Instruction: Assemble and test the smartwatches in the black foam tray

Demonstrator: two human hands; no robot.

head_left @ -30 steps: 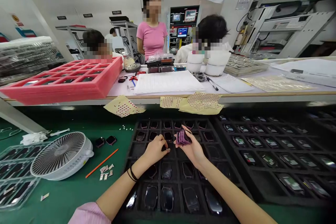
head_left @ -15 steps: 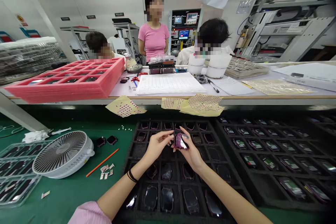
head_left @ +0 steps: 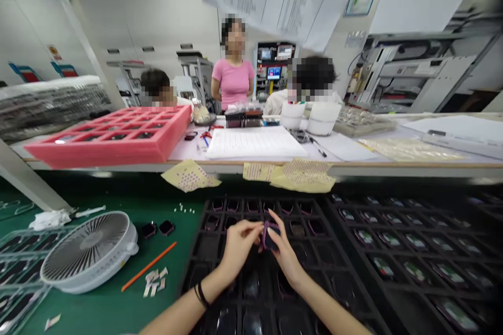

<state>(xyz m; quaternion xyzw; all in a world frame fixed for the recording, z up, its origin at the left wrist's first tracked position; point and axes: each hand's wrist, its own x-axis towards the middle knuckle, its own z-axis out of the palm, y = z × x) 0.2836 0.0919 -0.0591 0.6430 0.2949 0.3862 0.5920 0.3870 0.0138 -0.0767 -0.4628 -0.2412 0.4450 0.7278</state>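
My right hand (head_left: 285, 256) holds a small purple-rimmed watch case (head_left: 271, 235) with a dark face, its fingers around the case. My left hand (head_left: 241, 243) reaches in from the left, with its fingertips on the case's left edge. Both hands are over a black compartment tray (head_left: 208, 222) holding several dark watch parts, and my forearms hide its near cells. A second black tray (head_left: 393, 251) of watch parts with green labels lies to the right.
A white desk fan (head_left: 88, 251), an orange pencil (head_left: 149, 267) and two black watch bodies (head_left: 157, 229) lie on the green mat at left. Behind stands a shelf with a pink foam tray (head_left: 106, 146) and paper sheets. Several co-workers (head_left: 233, 81) are beyond it.
The whole scene sits lower in the picture as my head tilted up. My left hand moved from beside the case onto its edge, and the case now shows its dark face.
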